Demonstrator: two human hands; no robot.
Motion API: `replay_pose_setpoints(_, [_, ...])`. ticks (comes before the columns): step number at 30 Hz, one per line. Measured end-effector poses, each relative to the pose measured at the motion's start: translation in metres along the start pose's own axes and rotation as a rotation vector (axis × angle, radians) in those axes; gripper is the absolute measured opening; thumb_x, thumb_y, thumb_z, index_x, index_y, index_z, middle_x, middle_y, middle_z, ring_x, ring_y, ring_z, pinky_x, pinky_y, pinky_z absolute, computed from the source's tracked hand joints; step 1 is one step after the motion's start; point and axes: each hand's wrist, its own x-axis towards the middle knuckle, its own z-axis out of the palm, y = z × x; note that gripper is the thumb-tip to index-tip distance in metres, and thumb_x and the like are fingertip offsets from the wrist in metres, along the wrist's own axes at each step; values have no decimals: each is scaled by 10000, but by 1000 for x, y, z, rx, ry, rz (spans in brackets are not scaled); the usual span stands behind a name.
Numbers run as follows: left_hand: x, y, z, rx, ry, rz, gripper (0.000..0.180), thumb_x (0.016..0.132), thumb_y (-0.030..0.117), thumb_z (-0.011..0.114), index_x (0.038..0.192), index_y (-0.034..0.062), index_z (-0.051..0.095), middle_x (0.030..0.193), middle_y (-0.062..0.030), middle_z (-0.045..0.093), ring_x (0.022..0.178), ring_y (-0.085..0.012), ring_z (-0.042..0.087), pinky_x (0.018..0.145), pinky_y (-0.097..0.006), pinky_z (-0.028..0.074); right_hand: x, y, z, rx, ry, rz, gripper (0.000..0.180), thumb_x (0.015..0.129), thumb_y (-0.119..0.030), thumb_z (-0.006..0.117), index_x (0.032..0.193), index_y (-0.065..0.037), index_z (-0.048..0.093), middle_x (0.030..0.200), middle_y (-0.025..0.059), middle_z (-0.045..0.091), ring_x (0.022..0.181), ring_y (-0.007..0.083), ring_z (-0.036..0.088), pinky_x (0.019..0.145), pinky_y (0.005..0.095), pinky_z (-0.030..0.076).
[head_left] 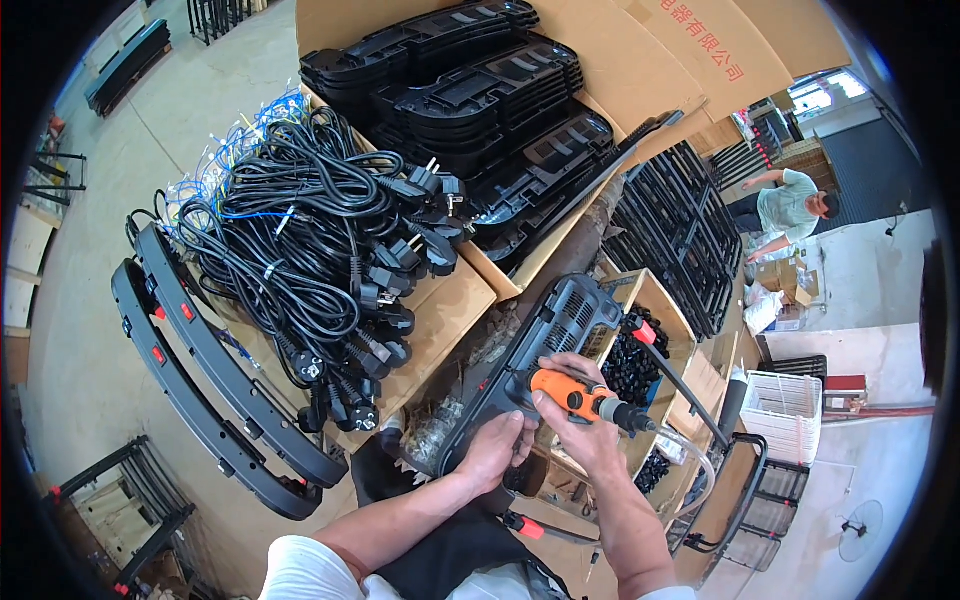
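An orange air screwdriver [563, 393] is gripped in my right hand [588, 432], its tail with a grey and black fitting pointing right toward a clear hose [708, 465]. The tool's tip is hidden against a long black plastic housing [530, 345] with vent slots, which lies slanted in front of me. My left hand [494, 452] is at the housing's near right edge, thumb and fingers closed together. Whatever is between those fingers is too small or hidden to make out.
Bundled black power cords [290, 230] fill a carton at left, beside two curved black frames [215, 370]. Stacked black plastic shells [480, 110] fill a large carton [640, 60] beyond. A wooden bin [672, 312] holds small black parts at right. Another person [790, 205] stands far right.
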Motion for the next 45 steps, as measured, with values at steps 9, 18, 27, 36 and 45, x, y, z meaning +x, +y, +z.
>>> replay_pose_setpoints(9, [-1, -1, -6, -128, -90, 22, 325, 1160, 279, 447, 1219, 18, 630, 980, -38, 638, 830, -122, 586, 697, -293, 480, 6, 3, 3, -31, -37, 29, 404, 884, -38, 798, 1244, -6, 618, 1298, 177, 705, 1203, 233, 680, 1051, 376, 550])
replay_pose_setpoints(18, [0, 0, -14, -24, -252, 34, 284, 1131, 281, 546, 1236, 43, 660, 911, 25, 591, 794, -86, 532, 710, -240, 439, 4, 6, 7, -76, -41, -76, 344, 877, -29, 790, 1188, -12, 644, 1305, 196, 706, 1220, 253, 672, 1066, 398, 537])
replay_pose_setpoints(27, [-7, -3, 1, -128, -83, 20, 305, 1149, 279, 503, 1255, 34, 651, 858, 40, 535, 725, -76, 478, 644, -243, 381, -4, 8, 4, 97, 3, -21, 494, 873, -42, 810, 1313, 11, 592, 1309, 176, 705, 1221, 247, 671, 1084, 393, 527])
replay_pose_setpoints(36, [-39, -3, 8, -22, -116, 1, 295, 1119, 237, 572, 1298, 29, 681, 851, 33, 571, 724, -85, 481, 662, -242, 393, -111, 9, -44, 408, 195, -78, 569, 870, -25, 806, 1368, -5, 532, 1295, 210, 705, 1232, 280, 669, 1096, 427, 523])
replay_pose_setpoints(45, [-77, -58, 13, -63, 129, -96, 253, 1091, 283, 627, 1165, 53, 703, 917, 1, 672, 769, -99, 601, 630, -242, 478, -208, 68, -72, 583, 212, -72, 584, 870, -37, 807, 1377, -1, 519, 1284, 225, 702, 1229, 286, 668, 1116, 444, 504])
